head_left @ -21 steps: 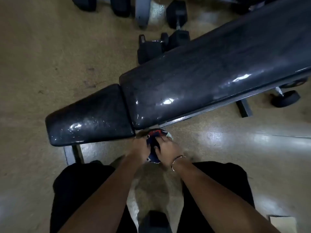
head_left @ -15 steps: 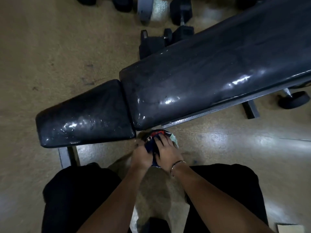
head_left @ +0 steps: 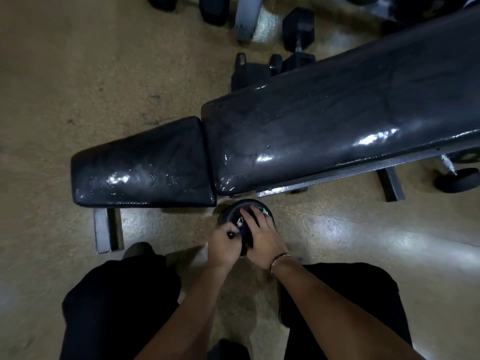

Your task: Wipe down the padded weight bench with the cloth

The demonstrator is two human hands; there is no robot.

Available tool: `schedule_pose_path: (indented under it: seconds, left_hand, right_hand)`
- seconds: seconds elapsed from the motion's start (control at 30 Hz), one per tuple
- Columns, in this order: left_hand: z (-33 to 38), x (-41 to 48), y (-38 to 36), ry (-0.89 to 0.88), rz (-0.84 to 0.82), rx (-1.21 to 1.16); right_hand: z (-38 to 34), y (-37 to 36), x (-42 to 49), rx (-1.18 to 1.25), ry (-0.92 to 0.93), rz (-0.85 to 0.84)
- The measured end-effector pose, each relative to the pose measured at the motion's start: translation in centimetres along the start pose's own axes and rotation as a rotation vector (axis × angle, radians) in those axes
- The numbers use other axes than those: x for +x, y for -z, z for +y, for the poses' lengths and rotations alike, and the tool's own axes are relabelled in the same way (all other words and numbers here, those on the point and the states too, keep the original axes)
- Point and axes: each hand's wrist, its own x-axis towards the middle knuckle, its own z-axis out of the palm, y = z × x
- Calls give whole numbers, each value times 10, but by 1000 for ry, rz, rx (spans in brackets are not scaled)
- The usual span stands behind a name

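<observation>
While I hold the cloth (head_left: pixel 242 224) bunched just in front of the bench (head_left: pixel 324 131), off its padding and below the seam between its two pads, no wiping is under way. My left hand (head_left: pixel 224 242) pinches one edge and my right hand (head_left: pixel 263 237) curls over the wad. The bench shines in wet-looking patches, so I judge most of the wiping is left.

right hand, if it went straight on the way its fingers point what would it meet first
The right hand holds the cloth; straight on, likely the near edge of the bench by the gap between its pads, though it might pass beneath: depth unclear.
</observation>
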Motion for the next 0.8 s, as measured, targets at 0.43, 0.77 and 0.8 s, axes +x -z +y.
schedule_pose_path:
  seconds: [0.43, 0.77, 0.8]
  left_hand:
    - [5, -32, 61, -68, 351, -228]
    - [22, -80, 126, -181, 517, -573]
    - [26, -84, 132, -211, 485, -584]
  right_hand:
    - [-63, 27, -34, 379, 21, 78]
    - [-163, 57, -56, 870, -37, 340]
    - [-171, 57, -58, 868, -21, 338]
